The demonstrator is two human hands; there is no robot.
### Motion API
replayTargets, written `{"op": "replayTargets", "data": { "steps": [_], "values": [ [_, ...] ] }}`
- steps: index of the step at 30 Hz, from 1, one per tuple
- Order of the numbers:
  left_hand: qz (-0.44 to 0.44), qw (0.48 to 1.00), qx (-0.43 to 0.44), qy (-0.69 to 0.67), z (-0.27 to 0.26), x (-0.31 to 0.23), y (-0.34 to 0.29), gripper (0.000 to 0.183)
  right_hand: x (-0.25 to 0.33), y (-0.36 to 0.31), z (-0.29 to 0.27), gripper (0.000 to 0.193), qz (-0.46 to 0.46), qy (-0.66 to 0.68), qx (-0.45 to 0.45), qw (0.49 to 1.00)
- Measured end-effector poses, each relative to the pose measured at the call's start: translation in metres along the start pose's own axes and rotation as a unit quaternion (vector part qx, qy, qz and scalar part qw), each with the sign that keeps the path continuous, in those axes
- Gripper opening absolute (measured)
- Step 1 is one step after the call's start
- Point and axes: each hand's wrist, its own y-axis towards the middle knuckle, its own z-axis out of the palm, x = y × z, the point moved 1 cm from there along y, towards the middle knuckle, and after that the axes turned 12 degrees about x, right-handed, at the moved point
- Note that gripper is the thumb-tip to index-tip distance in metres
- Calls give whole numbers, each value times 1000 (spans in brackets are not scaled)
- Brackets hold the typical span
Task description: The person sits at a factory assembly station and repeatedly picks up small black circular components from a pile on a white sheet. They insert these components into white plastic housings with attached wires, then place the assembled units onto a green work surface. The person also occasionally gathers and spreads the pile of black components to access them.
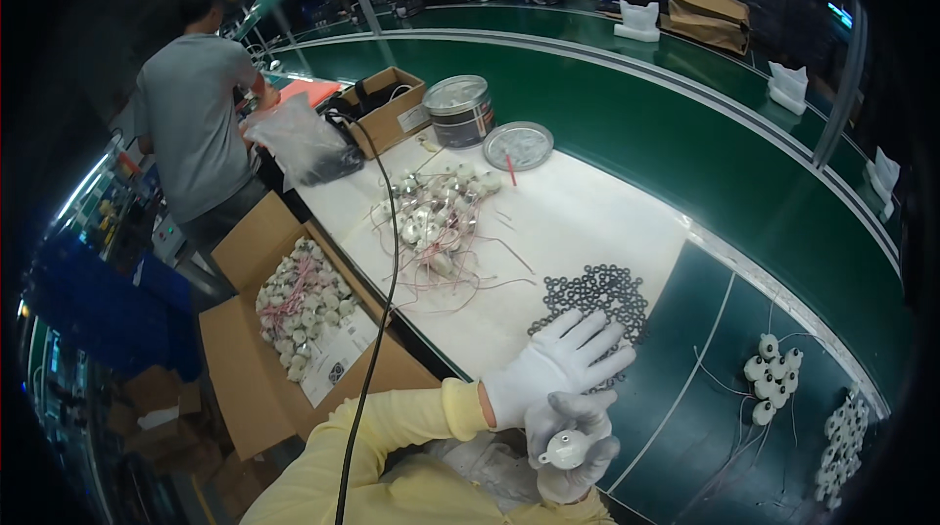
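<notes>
My left hand, in a white glove, stretches over the near edge of a patch of small black rings, fingers spread and nothing seen in them. Close below it, my right hand wears a greyish glove. Its fingers are closed around a small round white part with side lugs and a dark spot at its centre. Farther up the white table lies a heap of similar white parts with thin pinkish wires.
An open carton of white parts stands at left. A black cable hangs across the view. Beyond are a tin, its lid and a green conveyor. More white parts lie at right. Two other people work farther off.
</notes>
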Motion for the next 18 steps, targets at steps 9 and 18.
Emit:
{"op": "replayTargets", "data": {
  "steps": [9,18],
  "values": [
    [65,997,31,-5,6,2,16,44,14,-4,7,84,135,7,11,991],
    [71,991,110,-21,-19,8,18,40,25,3,5,89,258,-25,20,966]
  ]
}}
